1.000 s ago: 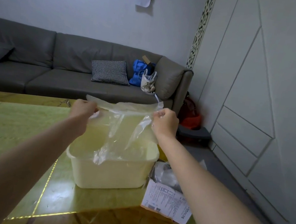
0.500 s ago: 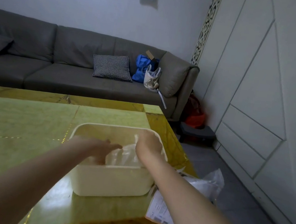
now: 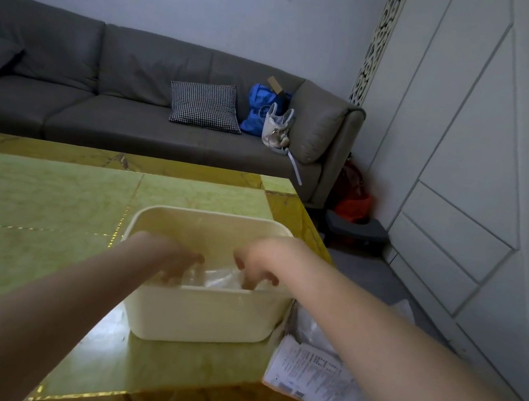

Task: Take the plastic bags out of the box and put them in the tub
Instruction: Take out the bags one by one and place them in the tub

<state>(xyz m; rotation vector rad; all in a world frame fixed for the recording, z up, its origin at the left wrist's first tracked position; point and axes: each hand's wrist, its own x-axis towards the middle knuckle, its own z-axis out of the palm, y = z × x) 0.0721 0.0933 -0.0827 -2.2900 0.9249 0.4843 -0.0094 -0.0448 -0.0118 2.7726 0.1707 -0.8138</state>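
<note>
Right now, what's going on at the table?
A person has both hands down inside the cream tub on the yellow-green table. The left hand and right hand are on a clear plastic bag lying in the tub; blur hides whether the fingers grip it or just press it. The box, with a printed label, sits to the right of the tub at the table edge.

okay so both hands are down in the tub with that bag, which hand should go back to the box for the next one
Probably the right hand. The box sits just right of the tub, under the right forearm. The left hand would have to cross over the tub.
</note>
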